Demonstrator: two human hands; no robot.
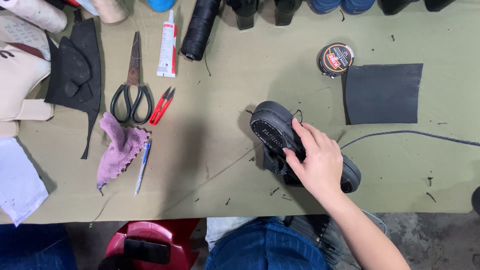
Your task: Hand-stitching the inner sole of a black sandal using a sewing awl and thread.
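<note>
So your black shoe (274, 131) lies sole-up, angled across the green table (225, 150), and your right hand (316, 160) rests flat over it, fingers curled loosely around the sole.

one shoe (272, 131), one scissors (132, 95), one snips (161, 106), one pen (142, 167), one tin (335, 59)

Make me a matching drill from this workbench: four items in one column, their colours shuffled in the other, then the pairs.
Items:
1. thread snips
2. cloth
3. pen
4. shoe under the right hand

Colours:
A. black
B. blue and silver
C. red
D. pinkish purple

Pairs: 1-C, 2-D, 3-B, 4-A
</note>
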